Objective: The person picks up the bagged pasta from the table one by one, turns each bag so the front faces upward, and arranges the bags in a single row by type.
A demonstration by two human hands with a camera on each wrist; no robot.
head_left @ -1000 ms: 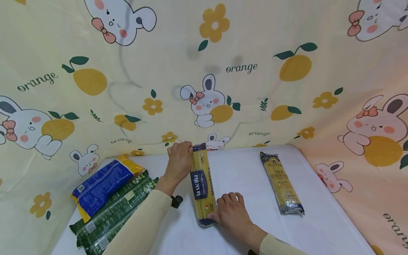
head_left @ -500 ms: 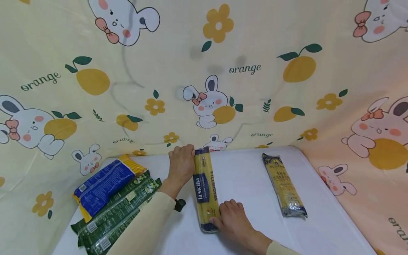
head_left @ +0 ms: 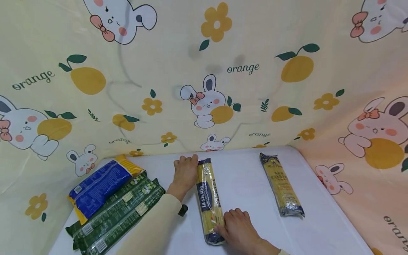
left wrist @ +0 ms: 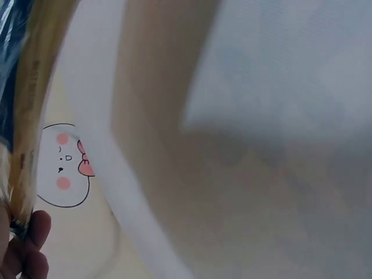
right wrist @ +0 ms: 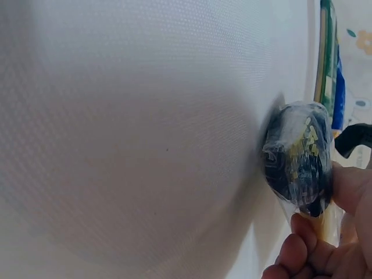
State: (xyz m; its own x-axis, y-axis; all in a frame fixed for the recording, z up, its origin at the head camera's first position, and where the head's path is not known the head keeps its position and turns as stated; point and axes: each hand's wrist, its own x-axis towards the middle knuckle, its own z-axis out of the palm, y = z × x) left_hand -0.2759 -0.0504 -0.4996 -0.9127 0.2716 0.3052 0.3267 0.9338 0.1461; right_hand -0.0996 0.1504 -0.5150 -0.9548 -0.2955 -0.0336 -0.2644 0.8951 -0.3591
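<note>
A clear pack of spaghetti [head_left: 208, 202] with dark blue ends and a blue "la sicilia" label lies lengthwise between my two hands, over the middle of the white table. My left hand [head_left: 185, 175] grips its far end from the left side; in the left wrist view the fingertips [left wrist: 38, 232] curl at the pack's end. At the near end, my right hand [head_left: 240, 230] pinches the right edge, thumb on top. The right wrist view shows the dark end of the spaghetti pack [right wrist: 299, 154] close to the table surface. Whether the pack touches the table there I cannot tell.
On the right lies another yellow pasta pack [head_left: 282, 186]. Several packs rest at the left: a blue and yellow bag [head_left: 102, 187] against green packs [head_left: 122, 212]. A cloth printed with rabbits and oranges [head_left: 248, 92] rises behind the table [head_left: 248, 170].
The spaghetti pack has come toward me and a little to the right, with both hands still holding its ends. The other packs have stayed in place.
</note>
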